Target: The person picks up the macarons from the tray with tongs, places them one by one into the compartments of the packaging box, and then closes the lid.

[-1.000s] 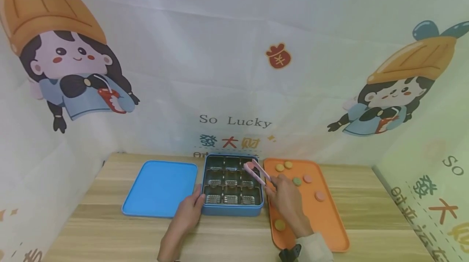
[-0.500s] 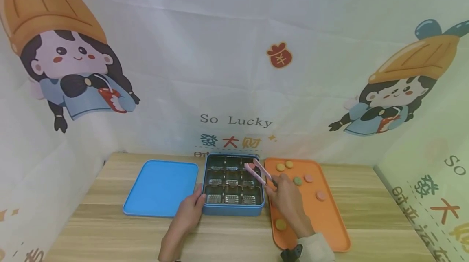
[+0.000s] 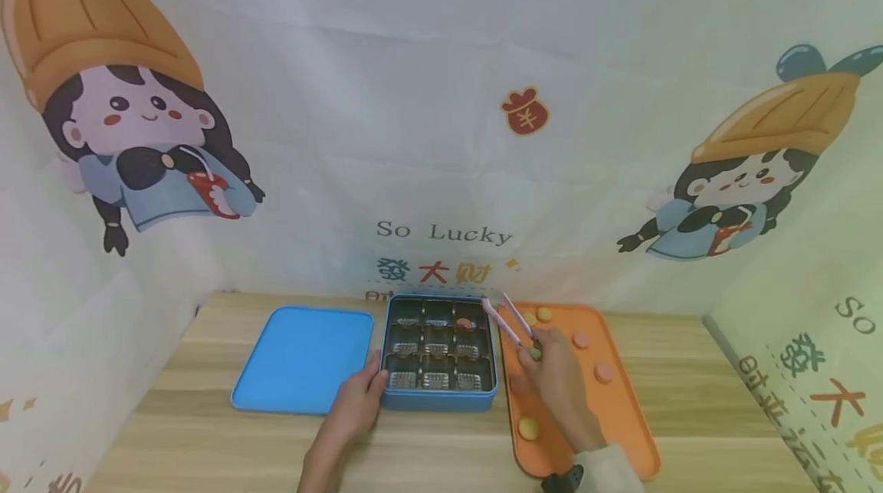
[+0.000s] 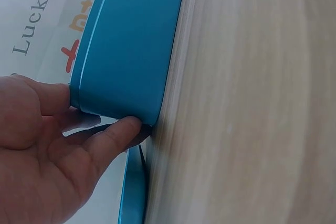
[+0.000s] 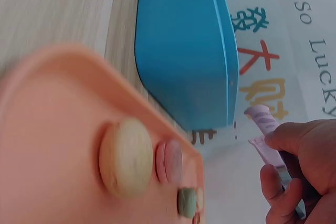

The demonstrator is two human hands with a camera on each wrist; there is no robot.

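Observation:
My left hand (image 3: 359,399) rests its fingers against the left side and front corner of a blue tin box (image 3: 438,401), also seen in the left wrist view. A black insert (image 3: 437,328) divides the box into several compartments. One pink macaron (image 3: 464,323) lies in the back right compartment. My right hand (image 3: 560,376) grips small tongs (image 3: 513,320) with pink tips, held over the gap between the box and an orange tray (image 3: 621,432). Between the spread tips, nothing is held. On the tray lie yellow macarons (image 3: 528,428), pink macarons (image 3: 603,373) and a green one (image 5: 186,202).
A flat blue lid (image 3: 303,359) lies left of the box on the wooden table (image 3: 414,451). Behind the table hangs a printed white cloth (image 3: 386,133). The tray stands close to the box's right side.
The tongs have opened and drawn back right and up from the back right compartment, leaving the pink macaron there. My left hand has stayed at the box.

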